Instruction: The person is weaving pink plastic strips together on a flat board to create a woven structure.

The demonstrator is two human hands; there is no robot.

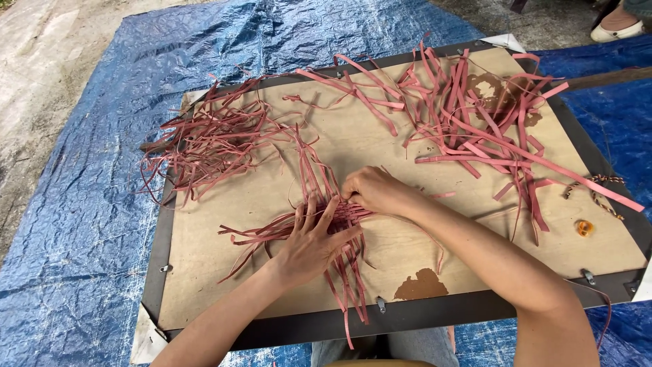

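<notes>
A small woven patch of reddish-pink strips (343,221) lies near the front middle of a tan board (224,238), with loose strip ends fanning out from it. My left hand (309,241) lies flat on the patch with fingers spread, pressing it down. My right hand (373,190) sits at the patch's upper right edge, fingers curled and pinching a strip there. Which strip it grips is hidden under the fingers.
Thin loose strips (210,139) are heaped at the board's left; wider strips (475,115) pile at the back right. A small orange object (585,228) and a twisted cord (598,187) lie at the right. Blue tarp (81,217) surrounds the board. Someone's shoe (614,30) shows at top right.
</notes>
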